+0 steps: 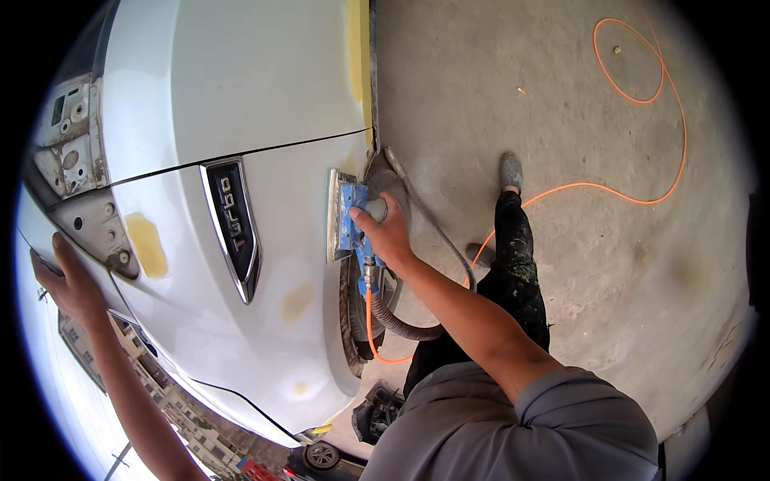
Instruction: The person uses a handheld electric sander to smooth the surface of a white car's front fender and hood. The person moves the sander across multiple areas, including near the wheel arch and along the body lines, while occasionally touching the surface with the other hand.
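My right hand point(387, 231) is wrapped round a blue air sander point(350, 215) with a rectangular pad. The pad's flat side faces the white car fender point(285, 232), just above the wheel arch; I cannot tell if it touches. An orange air hose point(370, 317) and a ribbed grey dust hose point(393, 322) run from the sander's lower end. At the far left, my left hand point(78, 280) lies open on the car's bonnet point(40, 232), thumb and fingers apart. Yellowish filler patches point(147, 244) mark the fender, and a black, chrome-edged trim badge point(233, 224) sits in its middle.
Above the fender is the car's door point(265, 72), with a yellow strip along its edge. The orange hose point(618, 189) loops over the concrete floor point(577, 264) at right. A dark object point(377, 411) lies near the car's front corner. My feet stand right of the wheel.
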Motion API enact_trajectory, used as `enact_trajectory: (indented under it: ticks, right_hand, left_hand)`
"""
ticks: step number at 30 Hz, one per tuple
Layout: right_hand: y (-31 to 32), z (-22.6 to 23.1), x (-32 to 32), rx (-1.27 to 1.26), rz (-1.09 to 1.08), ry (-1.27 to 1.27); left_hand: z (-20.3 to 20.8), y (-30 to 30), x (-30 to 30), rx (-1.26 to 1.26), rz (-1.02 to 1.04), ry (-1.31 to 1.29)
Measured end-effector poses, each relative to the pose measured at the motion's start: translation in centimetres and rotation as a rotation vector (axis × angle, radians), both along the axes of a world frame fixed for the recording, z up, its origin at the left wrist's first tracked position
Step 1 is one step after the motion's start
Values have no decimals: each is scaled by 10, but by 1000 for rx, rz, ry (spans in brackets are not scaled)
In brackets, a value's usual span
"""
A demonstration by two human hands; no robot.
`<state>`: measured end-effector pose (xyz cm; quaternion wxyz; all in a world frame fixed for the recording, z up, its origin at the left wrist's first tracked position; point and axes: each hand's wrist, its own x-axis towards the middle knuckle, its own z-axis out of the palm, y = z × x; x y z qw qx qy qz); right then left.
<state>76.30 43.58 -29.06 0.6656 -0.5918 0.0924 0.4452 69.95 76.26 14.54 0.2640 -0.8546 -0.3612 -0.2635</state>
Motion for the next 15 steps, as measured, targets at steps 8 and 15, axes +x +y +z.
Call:
enact_trajectory:
  ticks: [8,15]
  right_hand:
    - [2,14,13,19,-12,14]
    - [-11,11,-27,16,28,23]
  left_hand:
    - [-1,6,2,42,-27,16]
    - [-1,5,-1,-55,-28,-5]
